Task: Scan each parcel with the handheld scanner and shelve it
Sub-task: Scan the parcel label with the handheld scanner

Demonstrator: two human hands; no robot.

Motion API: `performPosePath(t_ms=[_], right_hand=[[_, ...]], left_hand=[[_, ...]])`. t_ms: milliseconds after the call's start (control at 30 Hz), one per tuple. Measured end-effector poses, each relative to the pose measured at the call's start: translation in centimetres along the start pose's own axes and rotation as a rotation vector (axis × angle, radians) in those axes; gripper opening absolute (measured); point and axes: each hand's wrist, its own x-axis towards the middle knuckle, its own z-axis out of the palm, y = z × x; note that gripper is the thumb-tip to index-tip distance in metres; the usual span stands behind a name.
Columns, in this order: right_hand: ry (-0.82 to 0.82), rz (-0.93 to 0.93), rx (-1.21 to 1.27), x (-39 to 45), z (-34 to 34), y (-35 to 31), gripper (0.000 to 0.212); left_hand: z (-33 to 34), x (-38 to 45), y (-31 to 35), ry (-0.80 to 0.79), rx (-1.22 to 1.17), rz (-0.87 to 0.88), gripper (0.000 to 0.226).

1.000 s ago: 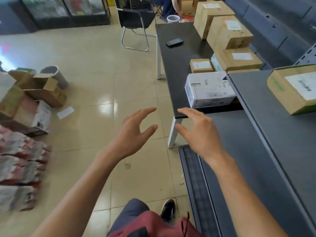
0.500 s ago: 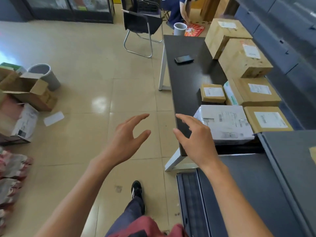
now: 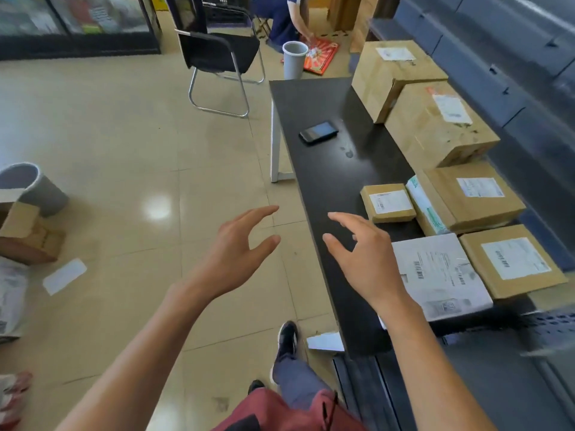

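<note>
Parcels crowd the right side of the black table (image 3: 314, 98), and the nearest, a white parcel (image 3: 441, 275) with barcoded labels face up, lies at the near end, partly hidden behind the right hand (image 3: 367, 259). From the one head view, both hands are empty: the left hand (image 3: 239, 253) hangs over the tiled floor just off the table edge, the right over the dark tabletop, fingers spread and curled as if readying to take hold of something, neither touching anything. I'd guess the labels are kept upward so a scan can reach them. Beside the white one sits a brown parcel (image 3: 513, 262), beyond it a small labelled box (image 3: 389, 202), a flat carton (image 3: 473, 194) resting on a white-and-green package (image 3: 424, 206), then two large cartons (image 3: 435, 126) toward the far end. A dark handheld device (image 3: 319, 131) lies alone on the bare tabletop, well apart from both hands; whether it is the scanner or a phone I cannot tell. Nothing blocks the reach to it. A black chair (image 3: 217, 54) and a grey bin (image 3: 294, 59) stand past the table, where another person crouches; opened cardboard (image 3: 28, 234) litters the floor to the left.
</note>
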Motion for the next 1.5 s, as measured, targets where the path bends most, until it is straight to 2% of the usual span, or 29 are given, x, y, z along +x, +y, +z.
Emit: performPosePath(t_ms=[367,700,1100,1500], right_hand=[[0.011,0.052,0.016,17.7,1.6,4.6,0.041],[0.024,0.077,-0.024,31.1,5.3,3.0,0.045],[0.162,0.334,-0.079,41.5,9.8,0.4,0.045],[0.216,0.608,-0.05,47.4,10.9,5.1,0.055]], left_hand=[[-1.6,18.0,-0.6,-0.044,0.061,-0.02,0.048],[-6.3,30.6,-5.6,-0.044,0.043,-0.023,0.049],[-10.7,47.4,-10.9,-0.29,0.036,0.129,0.049],[-6.2,60.8,-9.5,-0.52,0.005,0.331,0.049]])
